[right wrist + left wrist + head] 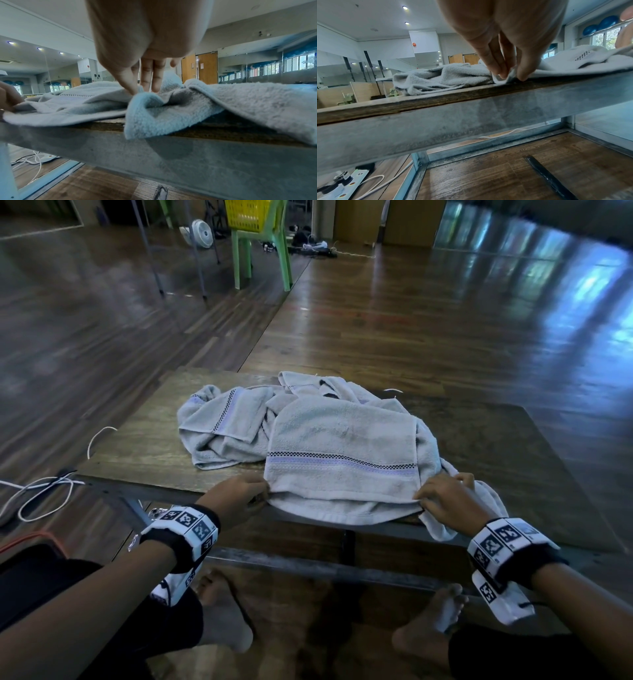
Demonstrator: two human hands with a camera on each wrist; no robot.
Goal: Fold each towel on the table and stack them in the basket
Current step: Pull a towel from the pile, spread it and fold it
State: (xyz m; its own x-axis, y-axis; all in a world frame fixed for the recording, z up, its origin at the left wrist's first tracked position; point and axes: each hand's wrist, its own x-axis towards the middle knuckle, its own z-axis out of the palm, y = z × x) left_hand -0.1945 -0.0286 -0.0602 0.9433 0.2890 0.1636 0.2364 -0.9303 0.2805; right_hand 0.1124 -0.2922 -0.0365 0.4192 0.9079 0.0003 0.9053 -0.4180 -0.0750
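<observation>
A light grey towel (342, 446) with a checkered stripe lies folded over at the near edge of the wooden table (144, 446). My left hand (246, 491) pinches its near left corner, thumb against fingers (498, 70), right at the table edge. At the near right corner my right hand (442, 494) pinches the same towel's edge (96, 94) between thumb and fingers (145, 81). A second towel (219, 433) lies crumpled at the left. Another one (479, 501) sits under the folded towel and droops over the near right edge. The yellow basket (250, 213) stands on a green chair (260, 258) far across the floor.
A white cable (99, 436) loops at the table's left edge, and more cables (37, 494) lie on the floor to the left. A small fan (202, 232) sits near the chair. My bare feet (226, 618) rest under the table's metal frame (471, 121).
</observation>
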